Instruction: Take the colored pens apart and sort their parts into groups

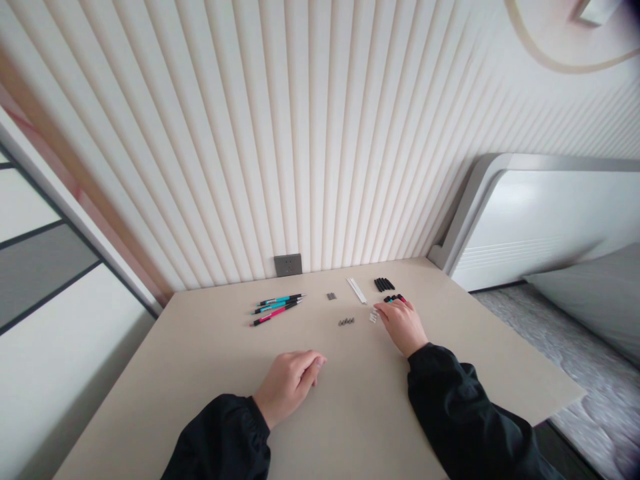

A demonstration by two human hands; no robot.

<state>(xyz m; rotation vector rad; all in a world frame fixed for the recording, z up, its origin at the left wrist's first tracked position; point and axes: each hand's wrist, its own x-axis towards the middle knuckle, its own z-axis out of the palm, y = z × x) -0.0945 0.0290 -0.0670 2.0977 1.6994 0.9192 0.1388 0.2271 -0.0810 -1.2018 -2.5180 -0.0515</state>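
Observation:
My left hand [293, 379] rests on the table in front, fingers curled in and thumb folded over them, with nothing seen sticking out. My right hand [401, 325] reaches forward with fingertips drawn together beside several small white pieces [373, 316]; whether a piece is between them is too small to tell. Just beyond its knuckles lie short barrels with black and coloured parts [394, 299], partly hidden by the hand. Small silvery metal pieces [346, 321] lie to the left of the white ones. Thin white rods [357, 291] and black grip-like tubes [384, 285] are laid out farther back.
Three pens, two blue [275, 307] and one pink [273, 315], lie at the left of the beige table [200, 360]. Small grey pieces [331, 296] sit near the back. Behind are a ribbed wall and a socket [288, 265]; a bed [550, 220] stands right.

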